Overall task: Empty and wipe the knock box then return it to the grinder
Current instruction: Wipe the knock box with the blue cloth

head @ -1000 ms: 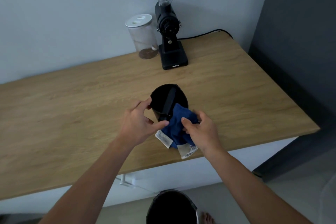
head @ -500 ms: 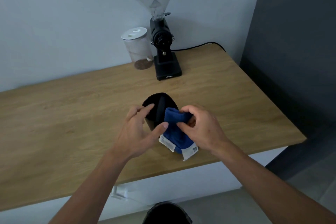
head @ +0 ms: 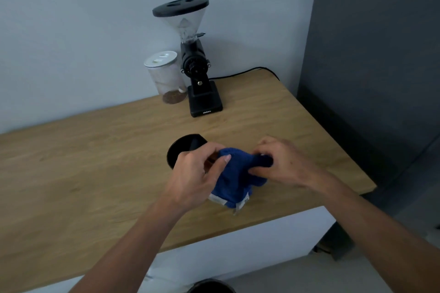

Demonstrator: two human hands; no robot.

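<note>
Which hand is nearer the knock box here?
Left. The left hand is right beside the knock box, overlapping its near rim. The right hand sits further right, gripping the blue cloth, apart from the box.

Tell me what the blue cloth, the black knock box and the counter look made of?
Blue cloth: soft terry-like fabric, fuzzy matte nap, pale edge tags. Knock box: probably smooth, slightly glossy black plastic, though coated metal is possible. Counter: light wood or wood-look laminate with visible grain.

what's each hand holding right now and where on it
Both hands grip the blue cloth: left hand pinches its left edge, right hand its bunched right end. The knock box isn't clearly held.
</note>
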